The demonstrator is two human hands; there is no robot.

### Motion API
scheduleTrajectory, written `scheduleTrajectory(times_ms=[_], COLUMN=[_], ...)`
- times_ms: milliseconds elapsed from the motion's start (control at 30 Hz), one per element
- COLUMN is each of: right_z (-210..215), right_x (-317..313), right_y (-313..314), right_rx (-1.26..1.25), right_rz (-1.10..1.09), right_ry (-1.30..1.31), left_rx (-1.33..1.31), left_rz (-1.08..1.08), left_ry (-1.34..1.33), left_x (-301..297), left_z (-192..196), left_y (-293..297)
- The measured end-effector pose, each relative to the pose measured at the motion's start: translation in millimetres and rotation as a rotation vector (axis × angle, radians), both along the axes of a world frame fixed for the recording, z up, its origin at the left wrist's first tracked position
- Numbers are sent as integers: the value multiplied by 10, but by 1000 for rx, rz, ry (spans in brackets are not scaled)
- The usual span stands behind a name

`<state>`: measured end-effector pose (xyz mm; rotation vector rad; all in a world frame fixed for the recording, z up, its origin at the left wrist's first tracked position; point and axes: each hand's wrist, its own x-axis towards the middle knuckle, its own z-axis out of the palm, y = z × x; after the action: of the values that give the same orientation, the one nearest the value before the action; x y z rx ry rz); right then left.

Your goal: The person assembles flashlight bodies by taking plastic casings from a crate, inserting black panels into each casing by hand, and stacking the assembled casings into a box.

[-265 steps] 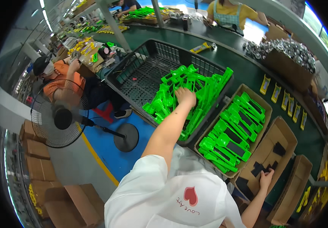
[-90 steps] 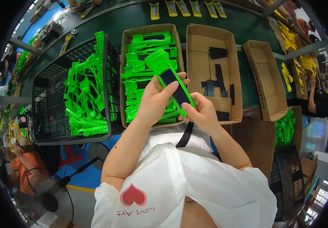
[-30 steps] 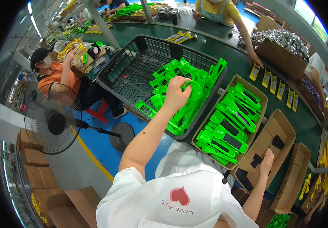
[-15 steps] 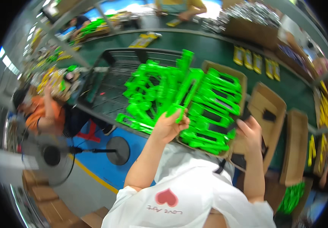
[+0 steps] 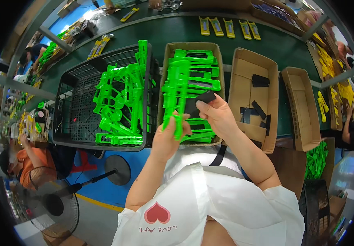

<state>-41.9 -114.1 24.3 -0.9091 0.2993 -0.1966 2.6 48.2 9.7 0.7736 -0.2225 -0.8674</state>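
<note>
My left hand is closed around the lower end of a long bright green plastic frame, held upright and slightly blurred. A flat black rectangular strip is pinched between the thumb and fingers of my right hand, just right of the green frame. Whether strip and frame touch, I cannot tell. Both hands are over the near part of a cardboard box filled with similar green frames, several with black strips in them. Left of it, a black plastic crate holds a heap of green frames.
To the right, a cardboard tray contains loose black strips, with a narrower box beside it. Yellow packs line the green table's far side. A floor fan and a person in orange are at left.
My view has turned, shifting the boxes leftward in the picture. My right hand has brought the black strip from beside the tray closer to the green frame in my left hand.
</note>
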Motion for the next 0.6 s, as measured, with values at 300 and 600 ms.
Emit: scheduleTrajectory(times_ms=[300, 600], right_z=[310, 51], right_x=[-340, -399], right_y=[-284, -280], right_rx=[-790, -714], right_rz=[212, 300], right_ry=[272, 269], left_rx=[343, 564], left_rz=[-12, -57], left_ry=[-361, -683], left_x=[132, 188], left_z=[208, 120], left_y=[86, 200])
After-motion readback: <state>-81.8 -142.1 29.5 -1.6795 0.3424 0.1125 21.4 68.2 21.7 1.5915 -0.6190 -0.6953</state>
